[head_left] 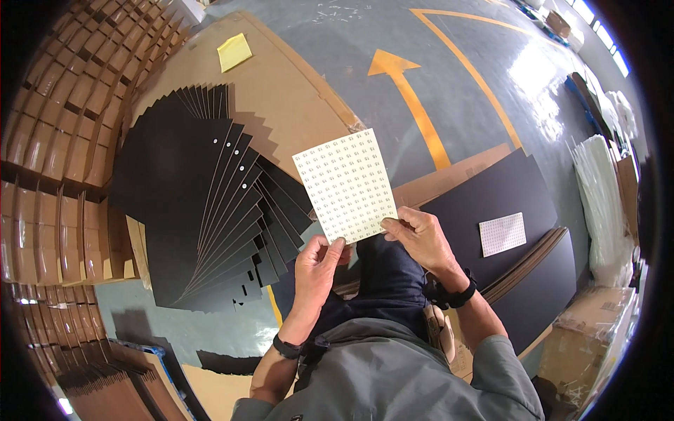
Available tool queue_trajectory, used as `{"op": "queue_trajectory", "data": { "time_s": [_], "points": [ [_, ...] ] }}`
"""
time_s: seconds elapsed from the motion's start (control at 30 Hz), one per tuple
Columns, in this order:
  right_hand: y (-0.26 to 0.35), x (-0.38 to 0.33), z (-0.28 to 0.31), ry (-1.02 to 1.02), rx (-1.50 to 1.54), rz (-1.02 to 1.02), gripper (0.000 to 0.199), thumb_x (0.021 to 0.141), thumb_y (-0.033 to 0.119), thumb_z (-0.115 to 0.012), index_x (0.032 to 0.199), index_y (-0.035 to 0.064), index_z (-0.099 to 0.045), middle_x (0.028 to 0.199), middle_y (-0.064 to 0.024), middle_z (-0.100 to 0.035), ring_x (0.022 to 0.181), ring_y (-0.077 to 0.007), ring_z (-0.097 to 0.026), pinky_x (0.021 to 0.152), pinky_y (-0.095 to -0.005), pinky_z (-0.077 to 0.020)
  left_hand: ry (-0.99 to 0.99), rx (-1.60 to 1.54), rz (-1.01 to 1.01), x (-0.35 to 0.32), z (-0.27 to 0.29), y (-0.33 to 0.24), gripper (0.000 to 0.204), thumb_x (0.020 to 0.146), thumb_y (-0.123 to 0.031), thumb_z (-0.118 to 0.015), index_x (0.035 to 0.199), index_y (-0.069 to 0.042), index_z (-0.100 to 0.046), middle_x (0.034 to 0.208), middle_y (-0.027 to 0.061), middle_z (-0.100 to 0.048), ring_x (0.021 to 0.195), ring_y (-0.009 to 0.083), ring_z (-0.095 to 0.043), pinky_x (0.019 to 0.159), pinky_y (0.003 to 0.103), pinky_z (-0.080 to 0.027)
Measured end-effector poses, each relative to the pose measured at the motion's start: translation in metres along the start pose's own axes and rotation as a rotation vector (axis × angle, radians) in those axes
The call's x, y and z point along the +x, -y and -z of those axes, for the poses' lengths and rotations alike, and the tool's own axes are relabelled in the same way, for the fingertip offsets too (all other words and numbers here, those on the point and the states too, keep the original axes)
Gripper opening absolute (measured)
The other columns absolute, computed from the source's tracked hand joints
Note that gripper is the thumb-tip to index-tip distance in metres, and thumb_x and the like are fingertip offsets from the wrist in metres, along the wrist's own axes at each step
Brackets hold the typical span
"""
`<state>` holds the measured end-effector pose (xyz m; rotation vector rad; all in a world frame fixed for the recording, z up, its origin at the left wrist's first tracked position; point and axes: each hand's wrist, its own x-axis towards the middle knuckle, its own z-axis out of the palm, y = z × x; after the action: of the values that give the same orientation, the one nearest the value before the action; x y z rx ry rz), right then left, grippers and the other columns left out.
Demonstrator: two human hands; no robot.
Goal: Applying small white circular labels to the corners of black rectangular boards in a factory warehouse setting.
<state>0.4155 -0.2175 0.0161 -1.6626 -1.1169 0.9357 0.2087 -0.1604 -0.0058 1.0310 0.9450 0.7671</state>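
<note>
A pale yellow sheet of small round stickers, printed in rows, is held up in front of me. My left hand pinches its lower left part between thumb and fingers. At the lower right corner, my right hand grips it with the thumb on top. To the left lies a fanned stack of black cardboard sheets, several bearing a small white round sticker near the edge. Another stack of black sheets is on the right, with a white sticker sheet resting on it.
A yellow paper lies on the large brown cardboard beyond the fanned stack. Stacked brown cartons rise along the left. An orange arrow marks the grey floor. Plastic-wrapped bundles and a carton stand at right.
</note>
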Motion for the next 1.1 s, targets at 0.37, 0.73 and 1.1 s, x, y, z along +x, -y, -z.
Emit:
{"op": "queue_trajectory", "data": {
  "time_s": [0.37,0.73,1.1],
  "points": [
    [0.012,-0.002,-0.004,-0.072,-0.036,0.043,0.021,0.088,0.011,-0.069,0.087,-0.0032,-0.054,0.072,-0.0059,-0.055,0.068,-0.0068,-0.049,0.058,-0.0259,-0.0409,-0.03,-0.019,-0.077,0.001,-0.002,0.004,0.014,0.096,-0.012,-0.062,0.089,-0.004,-0.053,0.085,0.0051,-0.068,0.074,0.0088,-0.063,0.071,0.023,-0.052],
    [0.0,0.0,0.004,0.131,0.146,-0.104,0.024,0.088,0.015,-0.07,0.091,-0.0044,-0.056,0.078,-0.0078,-0.061,0.077,-0.0106,-0.062,0.064,-0.0264,-0.0498,-0.024,1.134,-0.817,-0.01,-0.015,-0.031,0.053,0.076,-0.013,-0.079,0.124,-0.012,-0.056,0.13,0.0097,-0.052,0.125,0.0304,-0.048,0.107,0.047,-0.036],
    [0.028,-0.004,0.015,0.178,0.073,0.131,0.011,0.086,0.007,-0.071,0.094,0.0025,-0.065,0.082,-0.0032,-0.062,0.075,-0.0131,-0.06,0.069,-0.0257,-0.048,0.009,0.805,-0.638,-0.015,-0.021,-0.046,0.024,0.083,-0.011,-0.073,0.106,-0.006,-0.068,0.089,0.0118,-0.07,0.079,0.0311,-0.066,0.073,0.036,-0.051]
  ]
}}
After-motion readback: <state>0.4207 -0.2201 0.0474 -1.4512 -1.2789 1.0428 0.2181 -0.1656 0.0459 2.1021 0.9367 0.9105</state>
